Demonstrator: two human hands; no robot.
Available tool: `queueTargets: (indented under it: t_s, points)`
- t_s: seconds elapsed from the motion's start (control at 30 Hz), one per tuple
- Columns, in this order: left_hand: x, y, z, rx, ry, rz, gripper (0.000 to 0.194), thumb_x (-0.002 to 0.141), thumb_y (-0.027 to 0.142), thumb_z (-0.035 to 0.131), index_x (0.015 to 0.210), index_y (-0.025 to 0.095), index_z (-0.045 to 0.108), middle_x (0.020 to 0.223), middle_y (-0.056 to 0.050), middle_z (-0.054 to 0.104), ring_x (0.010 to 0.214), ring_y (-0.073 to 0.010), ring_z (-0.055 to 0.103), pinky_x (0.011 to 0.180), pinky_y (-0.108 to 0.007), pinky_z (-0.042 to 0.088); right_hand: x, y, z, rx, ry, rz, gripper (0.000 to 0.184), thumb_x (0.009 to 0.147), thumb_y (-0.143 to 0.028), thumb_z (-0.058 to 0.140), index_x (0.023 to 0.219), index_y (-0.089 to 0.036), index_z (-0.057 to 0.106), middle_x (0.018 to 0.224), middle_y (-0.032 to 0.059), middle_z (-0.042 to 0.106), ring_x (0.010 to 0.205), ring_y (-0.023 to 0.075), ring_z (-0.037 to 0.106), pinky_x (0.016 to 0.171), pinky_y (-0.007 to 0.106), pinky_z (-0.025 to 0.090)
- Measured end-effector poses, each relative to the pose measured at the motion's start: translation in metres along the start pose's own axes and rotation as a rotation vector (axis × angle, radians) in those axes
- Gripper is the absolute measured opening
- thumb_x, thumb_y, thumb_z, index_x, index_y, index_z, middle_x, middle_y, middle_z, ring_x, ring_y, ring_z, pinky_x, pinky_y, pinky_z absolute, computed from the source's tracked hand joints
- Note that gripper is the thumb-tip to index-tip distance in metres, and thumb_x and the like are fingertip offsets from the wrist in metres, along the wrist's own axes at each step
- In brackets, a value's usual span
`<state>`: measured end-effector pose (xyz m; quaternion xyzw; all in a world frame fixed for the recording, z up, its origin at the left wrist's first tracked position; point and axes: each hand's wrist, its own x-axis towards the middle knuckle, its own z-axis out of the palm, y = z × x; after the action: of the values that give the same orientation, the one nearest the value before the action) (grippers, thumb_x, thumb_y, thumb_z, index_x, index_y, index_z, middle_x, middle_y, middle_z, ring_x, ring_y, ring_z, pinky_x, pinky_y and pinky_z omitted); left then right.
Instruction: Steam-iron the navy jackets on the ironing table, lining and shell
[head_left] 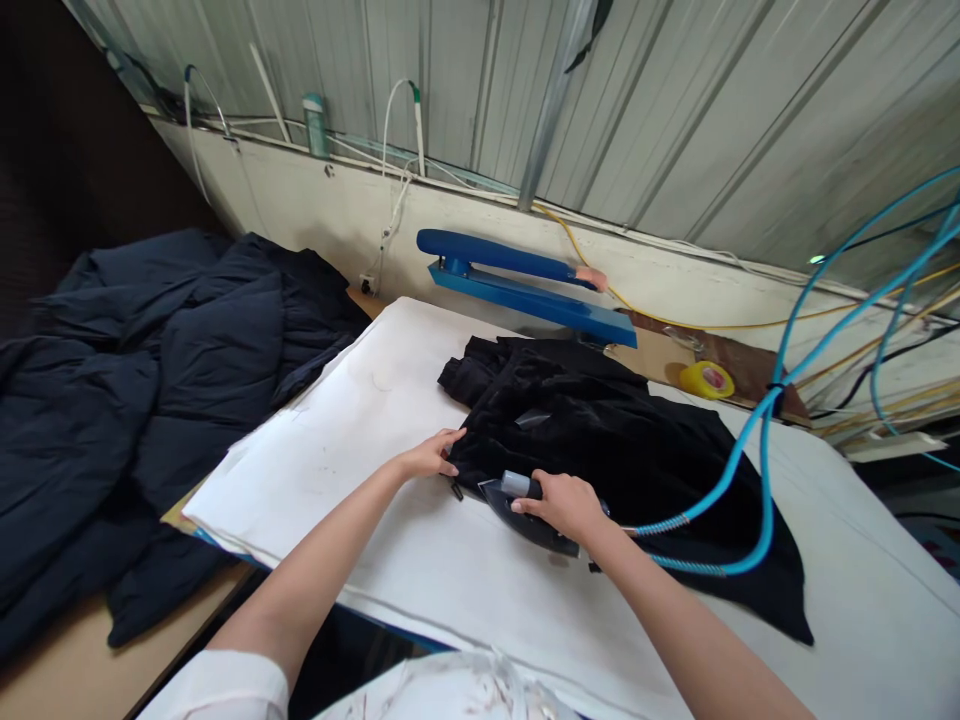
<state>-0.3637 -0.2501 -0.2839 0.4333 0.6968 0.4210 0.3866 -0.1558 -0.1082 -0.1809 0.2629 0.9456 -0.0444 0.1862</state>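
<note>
A black garment [600, 430] lies spread on the white padded ironing table [360, 400], its gathered end toward the far left. At its near left edge, my left hand [433, 456] pinches the cloth between thumb and fingers. My right hand [566, 503] is wrapped round the handle of a steam iron [525, 520]. The iron's pointed tip faces left, close to my left hand, and its body rests along the garment's near edge. Two blue hoses [765, 470] run from the iron's back up to the right, across the garment.
Dark padded garments [187, 340] are heaped on a brown table at the left. Behind the ironing table stands a blue sleeve board [525, 290]. A yellow tape roll [706, 380] sits at the back right. A bottle [316, 127] stands on the wall ledge.
</note>
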Motion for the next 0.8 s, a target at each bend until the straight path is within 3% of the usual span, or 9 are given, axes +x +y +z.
queueTargets:
  t_s: [0.1,0.23,0.33,0.43,0.53,0.63,0.8]
  points:
    - [-0.004,-0.003,0.000,0.037,0.127,-0.103,0.060,0.062,0.008,0.053,0.121,0.018,0.047,0.120,-0.008,0.044,0.079,-0.0127,0.056,0.061,-0.022,0.048,0.004,-0.013,0.000,-0.001,0.034,0.013,0.056,0.069,-0.070,0.041,0.095,-0.022,0.056,0.089,0.0083,0.065,0.085,0.0251,0.059,0.068,0.030,0.038]
    - [-0.003,0.004,0.004,0.204,0.295,-0.113,0.051,0.062,0.003,0.050,0.111,0.017,0.050,0.092,-0.003,0.059,0.078,-0.0117,0.057,0.070,-0.021,0.045,0.011,-0.029,-0.003,-0.001,0.035,0.039,0.056,0.070,-0.069,0.040,0.093,-0.022,0.057,0.090,0.0086,0.065,0.086,0.0253,0.060,0.068,0.031,0.039]
    - [0.000,0.012,-0.001,0.265,0.317,-0.215,0.040,0.068,0.011,0.050,0.108,0.020,0.048,0.079,0.001,0.063,0.072,-0.0103,0.058,0.068,-0.019,0.043,0.018,-0.038,-0.008,-0.009,0.032,0.085,0.058,0.070,-0.070,0.038,0.092,-0.021,0.057,0.090,0.0093,0.065,0.087,0.0266,0.059,0.068,0.031,0.039]
    - [0.004,0.016,-0.008,0.353,0.343,-0.330,0.026,0.071,0.021,0.051,0.097,0.018,0.052,0.084,-0.003,0.064,0.076,-0.0133,0.059,0.066,-0.021,0.042,0.021,-0.040,-0.011,-0.011,0.030,0.059,0.057,0.070,-0.070,0.038,0.092,-0.021,0.057,0.090,0.0090,0.065,0.088,0.0265,0.059,0.068,0.031,0.040]
    - [0.011,0.020,-0.011,0.398,0.280,-0.404,0.024,0.065,0.034,0.060,0.081,0.017,0.058,0.081,-0.007,0.065,0.074,-0.0190,0.060,0.061,-0.025,0.042,0.021,-0.037,-0.011,-0.008,0.032,-0.011,0.055,0.070,-0.069,0.040,0.092,-0.022,0.057,0.089,0.0085,0.065,0.086,0.0258,0.059,0.067,0.031,0.039]
    - [0.016,0.027,-0.008,0.450,0.225,-0.420,0.017,0.060,0.029,0.065,0.070,0.018,0.059,0.082,-0.007,0.066,0.079,-0.0215,0.061,0.064,-0.026,0.042,0.019,-0.033,-0.010,-0.002,0.048,-0.019,0.055,0.070,-0.069,0.039,0.092,-0.023,0.057,0.088,0.0083,0.065,0.085,0.0262,0.059,0.066,0.031,0.039]
    - [-0.001,0.027,-0.003,0.480,0.337,-0.412,0.014,0.075,0.029,0.050,0.085,0.020,0.056,0.092,-0.006,0.063,0.088,-0.0184,0.057,0.070,-0.026,0.040,0.015,-0.024,-0.013,0.032,0.025,0.087,0.052,0.071,-0.068,0.038,0.090,-0.023,0.057,0.089,0.0077,0.065,0.084,0.0255,0.059,0.066,0.031,0.039]
